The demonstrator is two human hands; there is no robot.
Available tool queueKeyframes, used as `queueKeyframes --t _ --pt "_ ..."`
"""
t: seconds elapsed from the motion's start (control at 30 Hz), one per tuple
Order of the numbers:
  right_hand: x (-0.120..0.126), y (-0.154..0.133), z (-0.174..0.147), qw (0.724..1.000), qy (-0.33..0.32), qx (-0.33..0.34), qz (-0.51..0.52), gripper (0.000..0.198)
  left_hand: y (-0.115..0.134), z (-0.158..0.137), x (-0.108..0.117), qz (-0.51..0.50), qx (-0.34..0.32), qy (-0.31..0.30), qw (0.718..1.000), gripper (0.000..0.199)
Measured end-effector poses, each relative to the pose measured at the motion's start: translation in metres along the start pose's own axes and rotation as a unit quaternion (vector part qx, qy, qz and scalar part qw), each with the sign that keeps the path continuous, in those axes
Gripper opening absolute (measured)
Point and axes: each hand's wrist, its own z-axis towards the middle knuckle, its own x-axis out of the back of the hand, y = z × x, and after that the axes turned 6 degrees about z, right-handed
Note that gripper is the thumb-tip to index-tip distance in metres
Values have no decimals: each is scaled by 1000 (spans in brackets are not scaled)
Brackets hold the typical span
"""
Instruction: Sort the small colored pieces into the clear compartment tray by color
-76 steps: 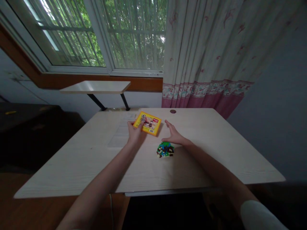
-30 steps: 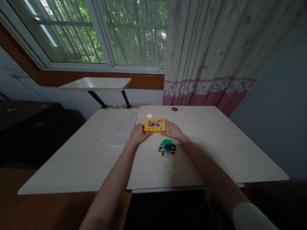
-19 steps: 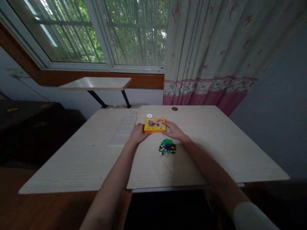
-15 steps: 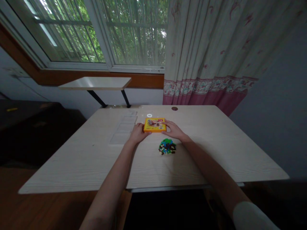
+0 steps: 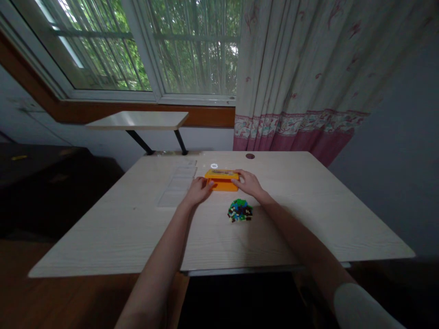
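Note:
A small orange-yellow box [image 5: 224,186] lies near the middle of the table, its printed lid [image 5: 221,173] tipped up along the near edge so that a dark gap shows. At the box's left end is my left hand [image 5: 199,190], closed on the lower part with the thumb at the front corner. My right hand [image 5: 249,183] grips the right end, fingers at the lid and thumb by the front. What lies inside the box is hidden. Just nearer to me sits a heap of tiny green, blue, brown and cream building bricks [image 5: 240,210], touched by neither hand.
Left of the box lies a clear flat plastic tray [image 5: 171,192] with sections. A small white ring [image 5: 214,166] is behind the box. At the back left a raised shelf [image 5: 137,119] stands on black legs. A round hole cover [image 5: 250,156] sits near the back edge.
The lid, flat on the box before, has been lifted at its near edge and tilted back. My right hand has risen slightly with it; my left hand stays at the left end.

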Motion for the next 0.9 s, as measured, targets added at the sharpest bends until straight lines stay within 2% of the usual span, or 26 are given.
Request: queueKeyframes --t 0.2,0.3,0.43,0.7,0.9 --pt "1 12 30 998 40 -50 4 28 -8 6 -5 34 1 -7 999 31" --pt "-3 28 51 994 44 -72 73 22 -8 6 -5 37 2 -12 999 29" --pt "-13 50 70 972 38 -164 164 24 -7 6 -3 45 4 -18 999 28" --pt "-32 68 67 960 2 -235 153 24 1 1 3 91 4 -40 995 27" --pt "-37 65 67 965 -5 -238 113 22 10 -2 7 132 28 -47 990 24"
